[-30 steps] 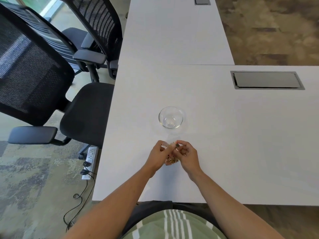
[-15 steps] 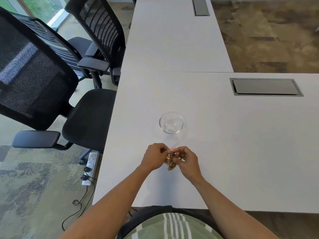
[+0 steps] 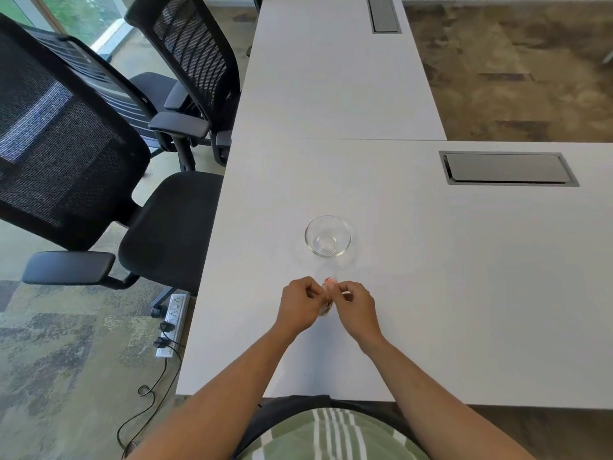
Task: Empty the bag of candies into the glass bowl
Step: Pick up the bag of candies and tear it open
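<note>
Both hands are working close together over the near part of the white table (image 3: 431,260), with the small bag of candies (image 3: 325,309) pinched between them. The left hand (image 3: 300,305) is closing its fingers on the bag's left side and the right hand (image 3: 355,307) is gripping the right side near the top; whether the mouth is open yet is hidden by the fingers. The bag is looking thin, soft and light, likely crinkly film, so it is probably wanting a firm pinch at the top edges rather than a squeeze on the lumpy body. The glass bowl (image 3: 327,236) is sitting empty just beyond the hands, upright; being smooth, light glass, it is likely sliding or tipping if knocked, and the candies are probably bouncing if poured from high
</note>
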{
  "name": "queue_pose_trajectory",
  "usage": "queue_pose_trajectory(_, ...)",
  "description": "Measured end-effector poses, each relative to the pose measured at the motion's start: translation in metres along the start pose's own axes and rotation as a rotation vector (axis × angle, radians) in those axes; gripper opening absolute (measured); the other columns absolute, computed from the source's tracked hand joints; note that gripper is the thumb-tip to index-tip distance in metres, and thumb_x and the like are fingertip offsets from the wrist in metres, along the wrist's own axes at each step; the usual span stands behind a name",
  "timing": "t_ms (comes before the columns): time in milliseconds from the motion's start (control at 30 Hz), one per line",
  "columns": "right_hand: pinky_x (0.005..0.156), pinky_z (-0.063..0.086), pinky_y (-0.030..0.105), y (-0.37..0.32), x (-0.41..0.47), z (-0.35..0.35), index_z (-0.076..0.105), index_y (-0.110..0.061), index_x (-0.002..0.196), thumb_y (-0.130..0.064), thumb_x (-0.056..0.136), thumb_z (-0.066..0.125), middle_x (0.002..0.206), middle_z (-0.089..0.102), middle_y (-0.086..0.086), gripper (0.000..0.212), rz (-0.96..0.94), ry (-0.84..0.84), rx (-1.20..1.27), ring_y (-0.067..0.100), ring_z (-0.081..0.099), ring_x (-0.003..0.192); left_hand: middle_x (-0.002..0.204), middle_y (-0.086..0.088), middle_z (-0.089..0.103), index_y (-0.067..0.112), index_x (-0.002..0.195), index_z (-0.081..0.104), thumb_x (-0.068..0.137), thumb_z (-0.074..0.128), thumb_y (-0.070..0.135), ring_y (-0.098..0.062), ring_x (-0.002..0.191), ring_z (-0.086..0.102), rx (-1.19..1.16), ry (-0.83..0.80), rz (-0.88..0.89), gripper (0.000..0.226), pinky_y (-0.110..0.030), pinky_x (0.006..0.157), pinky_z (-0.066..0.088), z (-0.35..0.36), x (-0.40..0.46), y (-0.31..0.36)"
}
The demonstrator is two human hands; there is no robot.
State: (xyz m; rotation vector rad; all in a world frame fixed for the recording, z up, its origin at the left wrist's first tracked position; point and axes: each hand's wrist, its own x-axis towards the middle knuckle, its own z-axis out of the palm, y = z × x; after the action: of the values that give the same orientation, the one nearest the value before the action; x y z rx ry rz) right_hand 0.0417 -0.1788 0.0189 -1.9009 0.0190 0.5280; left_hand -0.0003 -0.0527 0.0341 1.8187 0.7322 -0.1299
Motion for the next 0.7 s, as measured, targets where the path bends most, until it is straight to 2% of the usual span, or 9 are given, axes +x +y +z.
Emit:
queue_pose_trajectory(100,0.080,0.057,0.037,-0.003,0.003,0.000,0.071,-0.013,0.084,-0.035,0.095,0.060,0.093,0.072,0.008,0.026,0.043,-0.043,0.042,0.018,0.069,0.083,0.064,-0.003,0.071,0.007,0.070,0.062,0.079,0.078,0.015,-0.001,0.048,0.061,-0.042,-0.035,0.010,0.020,-0.013,0.050,0.046,0.002,-0.001,-0.004)
queue_pose_trajectory(167,0.083,0.059,0.044,-0.003,0.003,-0.001,0.070,-0.009,0.085,-0.028,0.095,0.060,0.087,0.074,0.011,0.024,0.063,-0.080,0.085,0.026,0.071,0.086,0.061,-0.001,0.067,0.009,0.069,0.061,0.079,0.080,0.016,-0.003,0.048,0.059,-0.096,-0.067,0.005,0.023,-0.012,0.049,0.044,0.001,-0.001,-0.006)
queue_pose_trajectory(333,0.081,0.062,0.040,-0.003,0.004,-0.004,0.071,-0.005,0.083,-0.026,0.096,0.061,0.091,0.076,0.011,0.026,0.097,-0.099,0.189,0.027,0.072,0.092,0.065,-0.001,0.061,0.013,0.068,0.058,0.086,0.073,0.020,-0.012,0.062,0.055,-0.258,-0.083,-0.039,0.024,-0.021,0.058,0.046,0.000,-0.002,-0.014)
queue_pose_trajectory(467,0.082,0.060,0.047,-0.003,0.003,0.000,0.072,-0.006,0.088,-0.027,0.096,0.060,0.092,0.076,0.009,0.026,0.053,-0.065,0.068,0.025,0.073,0.089,0.071,-0.009,0.063,-0.001,0.081,0.056,0.091,0.065,0.030,-0.016,0.063,0.056,-0.271,-0.073,-0.044,0.033,-0.029,0.062,0.048,0.007,-0.007,-0.013)
queue_pose_trajectory(567,0.084,0.058,0.049,-0.003,0.003,0.001,0.071,-0.005,0.091,-0.028,0.097,0.058,0.093,0.076,0.009,0.027,0.028,-0.065,-0.012,0.026,0.072,0.089,0.069,-0.007,0.066,0.002,0.085,0.058,0.094,0.059,0.036,-0.010,0.056,0.056,-0.190,-0.037,-0.022,0.035,-0.018,0.055,0.048,0.013,-0.010,-0.012)
queue_pose_trajectory(633,0.081,0.059,0.043,-0.002,0.002,0.002,0.070,-0.005,0.090,-0.028,0.098,0.057,0.091,0.076,0.010,0.028,0.017,-0.063,-0.050,0.025,0.072,0.087,0.070,-0.005,0.067,0.006,0.083,0.060,0.096,0.057,0.033,-0.003,0.053,0.055,-0.139,-0.006,0.011,0.030,-0.012,0.053,0.046,0.013,-0.011,-0.012)
queue_pose_trajectory(700,0.069,0.055,0.026,-0.003,0.000,0.003,0.070,-0.007,0.088,-0.030,0.098,0.055,0.085,0.075,0.007,0.029,-0.010,-0.049,-0.110,0.020,0.071,0.080,0.069,-0.001,0.065,0.011,0.078,0.059,0.097,0.056,0.031,-0.003,0.054,0.055,-0.074,0.022,0.052,0.028,-0.015,0.055,0.046,0.012,-0.011,-0.012)
